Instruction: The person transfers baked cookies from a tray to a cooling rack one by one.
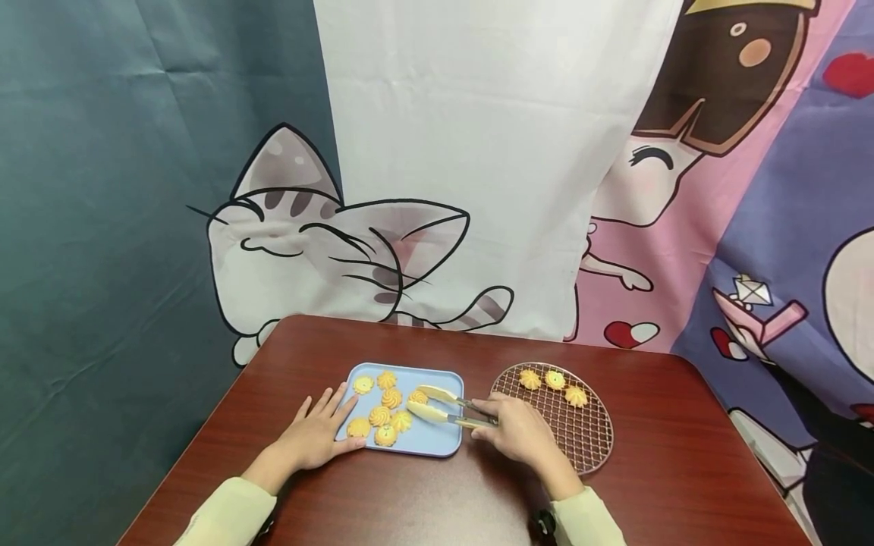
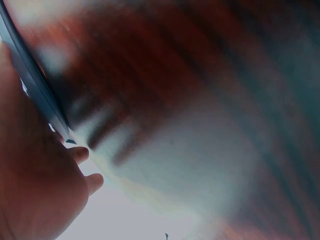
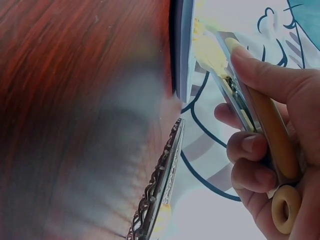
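My right hand (image 1: 517, 428) grips a pair of tongs (image 3: 272, 130) with cream-coloured tips, fingers and thumb curled round the handles. The tips reach over the right part of a blue tray (image 1: 437, 444), where one swirled cookie (image 1: 417, 396) lies between or right at them. Several more yellow piped cookies (image 1: 379, 415) sit on the tray's left half. My left hand (image 1: 314, 432) rests with spread fingers at the tray's left edge, thumb at its near corner. In the left wrist view that hand (image 2: 45, 175) shows beside the tray's rim (image 2: 37, 85).
Right of the tray stands a round wire rack (image 1: 580, 440), partly behind my right hand. Three cookies (image 1: 554, 380) lie along its far side. Both stand on a brown wooden table (image 1: 382, 493), with a printed curtain (image 1: 492, 152) hanging behind it.
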A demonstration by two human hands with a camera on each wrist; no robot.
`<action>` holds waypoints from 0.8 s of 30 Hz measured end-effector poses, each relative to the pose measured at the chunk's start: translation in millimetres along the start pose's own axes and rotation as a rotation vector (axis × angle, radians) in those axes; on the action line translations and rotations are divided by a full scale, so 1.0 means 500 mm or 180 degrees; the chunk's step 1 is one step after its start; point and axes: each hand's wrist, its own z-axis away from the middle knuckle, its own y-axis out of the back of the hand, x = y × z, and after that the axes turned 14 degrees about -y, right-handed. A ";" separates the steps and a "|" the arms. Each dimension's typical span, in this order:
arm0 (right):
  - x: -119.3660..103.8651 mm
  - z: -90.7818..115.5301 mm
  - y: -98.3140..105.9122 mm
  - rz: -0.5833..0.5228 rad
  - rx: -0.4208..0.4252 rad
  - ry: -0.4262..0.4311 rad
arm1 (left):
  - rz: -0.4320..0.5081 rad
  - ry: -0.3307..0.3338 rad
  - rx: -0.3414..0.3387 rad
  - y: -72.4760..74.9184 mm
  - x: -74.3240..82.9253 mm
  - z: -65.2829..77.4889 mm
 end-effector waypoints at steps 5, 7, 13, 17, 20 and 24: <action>-0.001 0.004 0.006 -0.0042 0.0000 -0.0067 | -0.0009 0.0030 -0.0040 0.002 0.000 -0.001; -0.001 0.006 0.010 -0.0047 0.0017 -0.0088 | -0.0014 0.0037 -0.0051 0.003 0.002 0.000; 0.005 0.015 0.020 -0.0102 0.0119 -0.0081 | 0.0005 0.0022 -0.0018 0.006 0.005 0.003; 0.013 0.022 0.027 -0.0087 0.0170 -0.0092 | 0.0021 0.0000 0.0016 0.006 0.006 0.003; 0.021 0.028 0.032 -0.0026 0.0220 -0.0110 | 0.0074 -0.0046 0.0078 0.001 0.004 0.002; 0.031 0.035 0.036 0.0003 0.0255 -0.0137 | 0.0127 -0.0098 0.0143 -0.003 0.002 0.004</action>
